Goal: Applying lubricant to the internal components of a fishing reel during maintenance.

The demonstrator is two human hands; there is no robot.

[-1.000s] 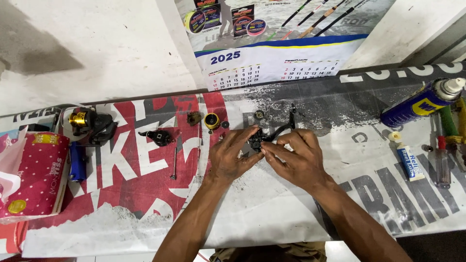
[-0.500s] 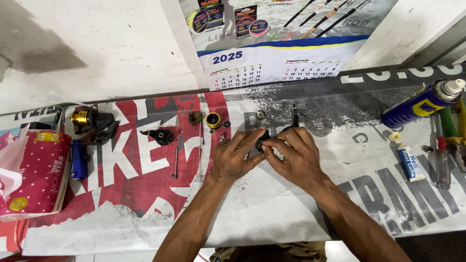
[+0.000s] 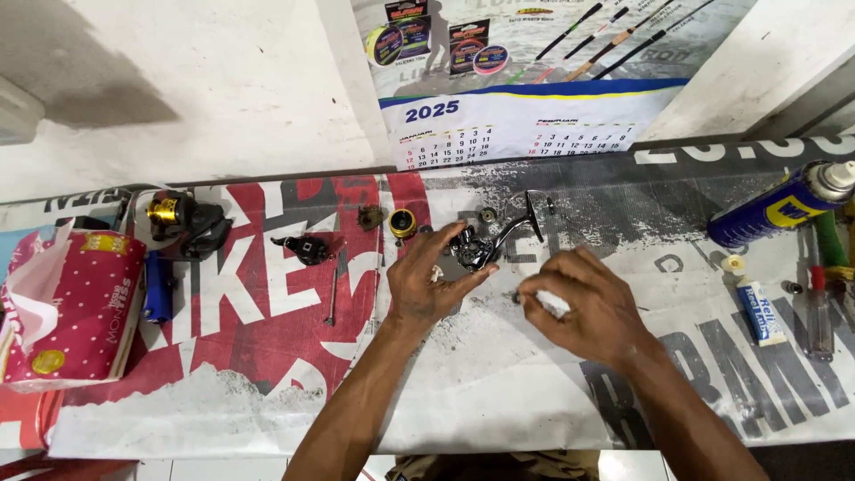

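Note:
My left hand (image 3: 427, 283) rests on the banner-covered bench, its fingertips on a black fishing reel body (image 3: 474, 249) with a curved handle arm (image 3: 524, 216). My right hand (image 3: 588, 307) sits a little to the right and nearer me, pinching a small white wad (image 3: 552, 304), probably tissue, and it is off the reel. Loose reel parts lie just behind the left hand: a gold spool (image 3: 403, 223), a small brown piece (image 3: 370, 216) and a black part (image 3: 306, 249).
A second reel with a gold spool (image 3: 183, 221) and a red dotted tissue pack (image 3: 67, 307) lie at the left. A thin screwdriver (image 3: 332, 294) lies by the left hand. A blue spray can (image 3: 779, 207), a small tube (image 3: 760, 312) and bottles sit at the right. A calendar (image 3: 517, 125) hangs on the wall.
My right hand has come off the reel and drawn back to the right with the white wad. The left hand stays on the reel, whose handle arm now shows.

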